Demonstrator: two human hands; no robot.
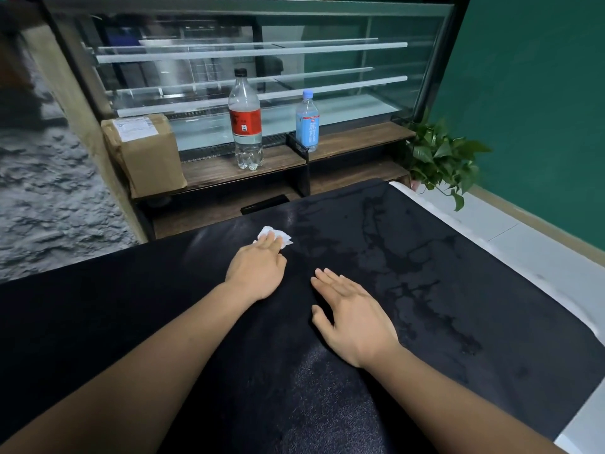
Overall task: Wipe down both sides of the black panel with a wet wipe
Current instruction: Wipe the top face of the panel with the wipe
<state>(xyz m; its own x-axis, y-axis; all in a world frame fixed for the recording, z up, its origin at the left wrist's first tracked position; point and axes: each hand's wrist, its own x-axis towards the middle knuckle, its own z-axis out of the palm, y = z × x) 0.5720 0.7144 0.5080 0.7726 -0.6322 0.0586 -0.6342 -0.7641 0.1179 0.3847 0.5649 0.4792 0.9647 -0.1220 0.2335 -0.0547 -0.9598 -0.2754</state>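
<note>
Across the lower half of the head view, a black panel (425,290) lies flat and wide on a white counter (523,253), whose bare surface shows along the panel's right edge. Both forearms reach forward over the panel. The left hand (258,271) lies palm down with its fingers straight, pressing a crumpled white wet wipe (273,235) against the panel; the wipe sticks out from under the fingertips, near the panel's far edge. The right hand (353,319) rests flat on the panel just to the right and a little nearer the body, fingers straight and slightly spread, thumb out, holding nothing. Darker streaks and blotches mark the panel's surface to the right of both hands, while the part nearest the body looks grainy and dull.

Beyond the panel stands a low wooden shelf (360,139) in front of a glass display case (262,60). On the shelf stand a clear bottle with a red label (245,122) and a smaller bottle with a blue label (307,121), both upright and apart. A cardboard box (147,152) sits at the shelf's left end. A leafy green plant (438,158) stands at the right end, beside a green wall (540,93).
</note>
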